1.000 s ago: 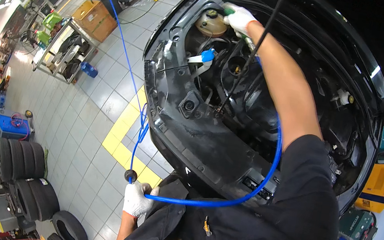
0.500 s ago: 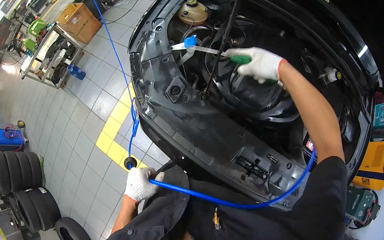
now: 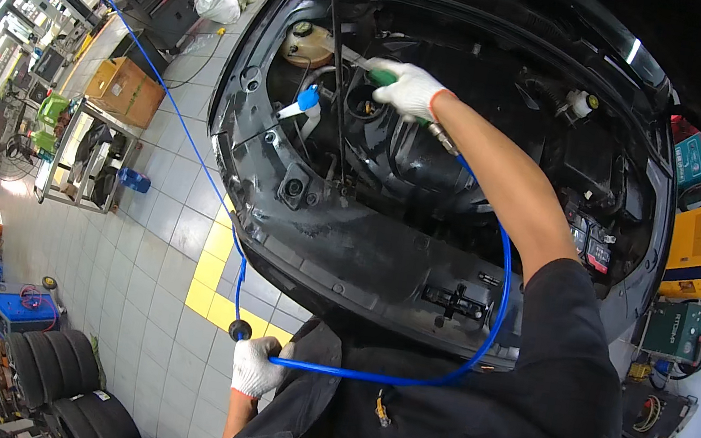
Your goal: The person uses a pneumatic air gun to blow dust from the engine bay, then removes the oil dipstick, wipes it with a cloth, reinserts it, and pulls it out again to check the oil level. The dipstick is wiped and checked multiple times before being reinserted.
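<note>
My right hand (image 3: 410, 92), in a white glove with an orange cuff, is closed around a green air blow gun (image 3: 382, 77) over the engine bay. Its long thin nozzle reaches left toward a yellowish fluid tank (image 3: 308, 49); whether it touches the tank I cannot tell. A blue cap (image 3: 308, 99) on a white filler neck stands just below the nozzle. From the gun a blue air hose (image 3: 399, 379) loops down past my right arm. My gloved left hand (image 3: 257, 368) grips this hose in front of the car, beside a black ball (image 3: 239, 330) on it.
A thin black hood prop (image 3: 336, 26) crosses the bay left of my right hand. The black front panel (image 3: 353, 260) lies between me and the engine. Tyres (image 3: 65, 367), a metal cart (image 3: 93, 153) and a cardboard box (image 3: 125, 89) stand left; a yellow machine (image 3: 698, 248) stands right.
My right hand has moved the blow gun farther into the bay; its nozzle has gone from beside the blue cap to near the fluid tank. My left hand still grips the hose. The view has shifted.
</note>
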The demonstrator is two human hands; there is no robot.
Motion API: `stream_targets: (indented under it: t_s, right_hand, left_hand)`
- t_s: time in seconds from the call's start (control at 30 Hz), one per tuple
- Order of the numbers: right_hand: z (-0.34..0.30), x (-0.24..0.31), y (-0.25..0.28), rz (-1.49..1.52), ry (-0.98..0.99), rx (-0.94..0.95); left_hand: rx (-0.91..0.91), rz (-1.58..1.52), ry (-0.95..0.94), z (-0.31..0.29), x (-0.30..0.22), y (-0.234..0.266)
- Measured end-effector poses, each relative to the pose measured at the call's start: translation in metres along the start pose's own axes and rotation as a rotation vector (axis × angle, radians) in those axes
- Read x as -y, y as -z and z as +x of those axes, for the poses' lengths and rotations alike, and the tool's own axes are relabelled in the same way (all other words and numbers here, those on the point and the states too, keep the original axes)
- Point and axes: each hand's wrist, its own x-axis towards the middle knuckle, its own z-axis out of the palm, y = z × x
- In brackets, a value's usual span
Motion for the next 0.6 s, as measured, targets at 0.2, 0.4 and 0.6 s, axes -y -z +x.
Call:
stream_targets:
  t_s: [0.2, 0.4, 0.6]
  right_hand:
    - [0.07, -0.012, 0.011, 0.144, 0.015, -0.131]
    - [0.077, -0.04, 0.058, 0.243, -0.065, -0.564]
    - [0.004, -0.099, 0.133, 0.078, -0.229, -0.554]
  left_hand:
    - [-0.123, -0.019, 0.001, 0.008, 0.008, -0.002]
    - [-0.024, -0.066, -0.013, 0.033, 0.016, -0.001]
    - [0.099, 0.053, -0.093, 0.073, 0.028, 0.001]
